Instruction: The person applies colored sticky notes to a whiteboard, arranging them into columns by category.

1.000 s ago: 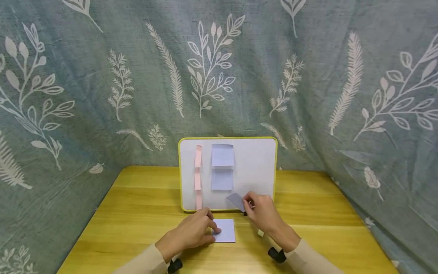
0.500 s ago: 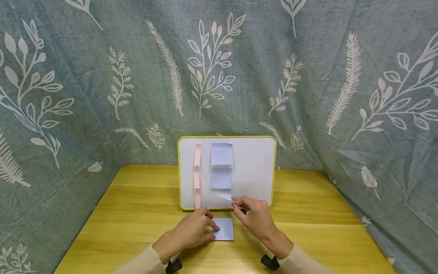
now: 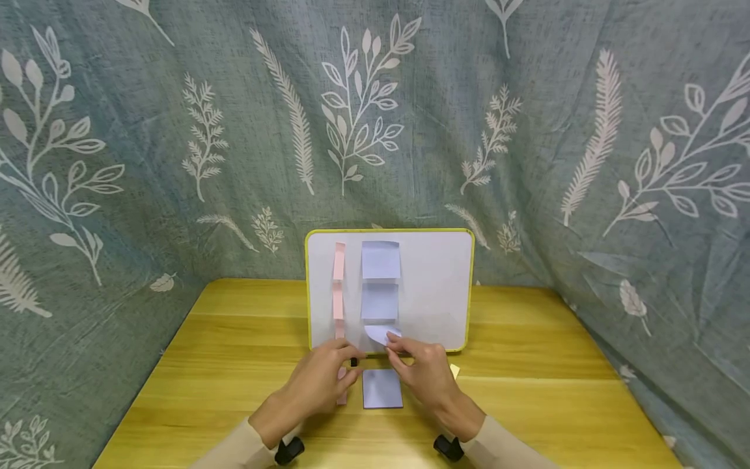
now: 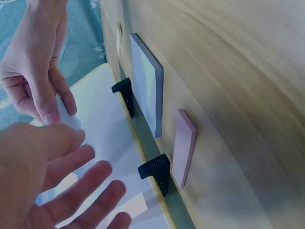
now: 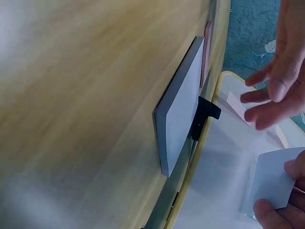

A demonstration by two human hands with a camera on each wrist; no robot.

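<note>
A loose pale-blue sticky note (image 3: pixel 377 334), curled and bowed, is pinched at its edge and sits against the lower whiteboard (image 3: pixel 433 286), apparently just touching it, below two flat blue notes. The blue sticky pad (image 3: pixel 382 389), square and thick, lies flat on the table before the board.

One whiteboard (image 3: pixel 433 286), three blue notes (image 3: pixel 380 260), three pink strips (image 3: pixel 338 260), two pads (image 3: pixel 382 389)

Leaf-print curtain (image 3: pixel 176 130) hangs behind the wooden table (image 3: pixel 556 397).
</note>
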